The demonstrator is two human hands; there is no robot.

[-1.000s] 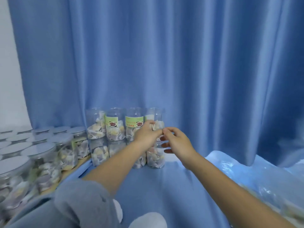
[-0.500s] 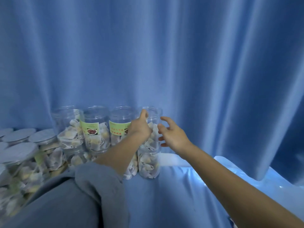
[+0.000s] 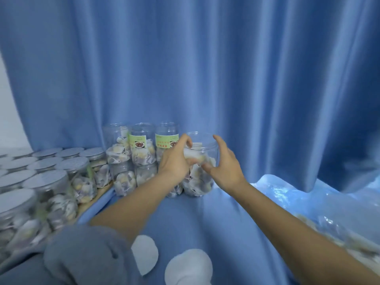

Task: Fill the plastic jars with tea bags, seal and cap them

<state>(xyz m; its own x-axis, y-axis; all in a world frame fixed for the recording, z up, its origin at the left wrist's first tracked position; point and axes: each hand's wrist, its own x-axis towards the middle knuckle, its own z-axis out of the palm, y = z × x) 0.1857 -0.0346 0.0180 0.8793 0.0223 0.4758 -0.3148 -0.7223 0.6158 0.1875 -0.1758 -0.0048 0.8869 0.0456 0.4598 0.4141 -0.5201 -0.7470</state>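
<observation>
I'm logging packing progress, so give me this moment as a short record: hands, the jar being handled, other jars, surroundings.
left hand: left hand grips the near side of the top right jar
right hand: right hand cupped at that jar's right side, fingers spread; contact unclear
handled jar: clear, uncapped, part-filled with tea bags, stacked on a lower jar
other stacked jars: uncapped jars in two tiers, some with green labels
capped jars: silver-lidded jars at left
backdrop: blue curtain
right side: plastic sheeting
</observation>
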